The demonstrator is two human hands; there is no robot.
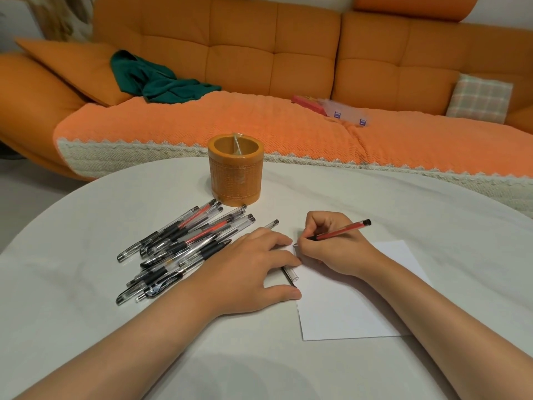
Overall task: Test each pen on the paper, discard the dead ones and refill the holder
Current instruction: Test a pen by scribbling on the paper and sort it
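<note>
My right hand grips a red pen, its tip touching the top left corner of a white sheet of paper. My left hand lies flat on the paper's left edge, with a clear pen cap sticking out from under its fingers. A pile of several clear-barrelled black and red pens lies to the left of that hand. Behind the pile stands a round woven orange pen holder, empty of pens as far as I can see.
The round table is covered with a white cloth. Behind it runs an orange sofa with a green garment, a checked cushion and small plastic boxes on the seat.
</note>
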